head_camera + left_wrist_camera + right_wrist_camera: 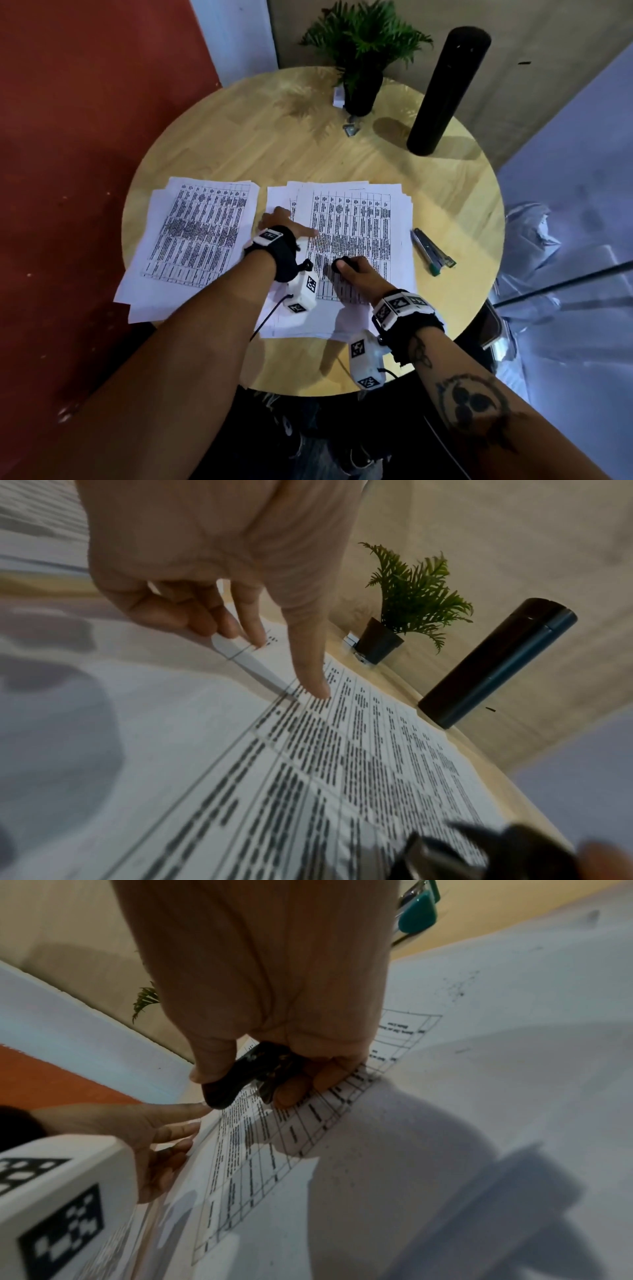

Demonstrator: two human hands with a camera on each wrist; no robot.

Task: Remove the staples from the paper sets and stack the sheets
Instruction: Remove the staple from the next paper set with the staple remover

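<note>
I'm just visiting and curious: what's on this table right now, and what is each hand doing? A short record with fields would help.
Surface: round wooden table
Right paper pile: printed tables, under both hands
Left paper pile: lies beside it, untouched
Left hand: fingers straight, pressing the right pile's left edge
Right hand: holds a black staple remover on the sheet
Stapler: right of the papers
Far side: potted plant, black cylinder

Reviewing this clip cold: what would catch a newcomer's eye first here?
Two piles of printed table sheets on the round wooden table: the left pile and the right pile. The left hand presses the right pile's left edge, while the right hand grips a black staple remover over it.
</note>
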